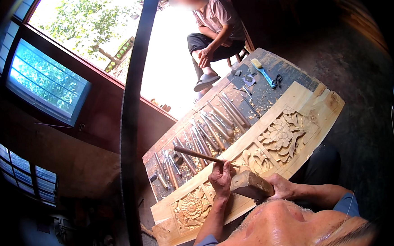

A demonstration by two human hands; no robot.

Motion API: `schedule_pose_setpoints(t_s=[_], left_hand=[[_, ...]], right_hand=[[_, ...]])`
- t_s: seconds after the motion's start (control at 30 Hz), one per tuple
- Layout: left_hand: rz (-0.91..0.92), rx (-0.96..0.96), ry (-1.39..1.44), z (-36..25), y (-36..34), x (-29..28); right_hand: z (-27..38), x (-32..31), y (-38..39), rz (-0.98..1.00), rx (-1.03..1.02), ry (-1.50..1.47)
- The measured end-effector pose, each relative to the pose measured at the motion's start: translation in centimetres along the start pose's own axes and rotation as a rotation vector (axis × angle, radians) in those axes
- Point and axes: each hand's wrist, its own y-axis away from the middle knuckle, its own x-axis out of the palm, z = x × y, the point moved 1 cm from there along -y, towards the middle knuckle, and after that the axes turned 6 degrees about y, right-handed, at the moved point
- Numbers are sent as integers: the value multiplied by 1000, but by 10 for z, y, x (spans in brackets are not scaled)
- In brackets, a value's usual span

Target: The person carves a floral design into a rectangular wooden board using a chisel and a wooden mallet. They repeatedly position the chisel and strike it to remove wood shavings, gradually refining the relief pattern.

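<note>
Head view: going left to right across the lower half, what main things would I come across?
Barred window, round carved flower, left hand, wooden mallet, right hand.

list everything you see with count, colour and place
carved board: one, pale, along bench
workbench: one, dark, beneath chisels
loose chisels: many, brown and grey, on bench
chisel-like tool: one, brown, in left hand
mallet: one, brown, in right hand
brush: one, blue-handled, bench's right end
scissors: one pair, black, beside brush
seated person: one, pale top, beyond bench
foliage: uncounted, green, outdoors
window panes: several, bluish, left side
left hand: one, blue sleeve, lower centre
right hand: one, blue sleeve, beside mallet
own head: one, bottom edge
</note>
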Motion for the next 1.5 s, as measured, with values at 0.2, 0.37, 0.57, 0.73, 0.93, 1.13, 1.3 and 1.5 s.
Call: schedule_pose_setpoints(t_s=[0.2,0.37,0.57,0.73,0.93,1.13,1.3,1.5], left_hand=[[17,0,-17,1,0,0],[20,-3,9,-1,0,0],[-7,-1,-19,-2,0,0],[-3,0,-22,2,0,0],[0,-9,-21,-1,0,2],[-2,-9,-33,3,0,-1],[14,16,-41,9,-2,-3],[10,-11,-12,3,0,-1]], right_hand=[[-7,-4,1,10,15,65],[-10,-5,0,4,17,95],[-10,-5,-1,12,11,96],[-9,-6,0,19,13,124],[-12,-7,1,18,20,123],[-9,-6,0,12,23,120],[-13,-7,0,19,13,136],[-14,-7,-1,17,23,133]])
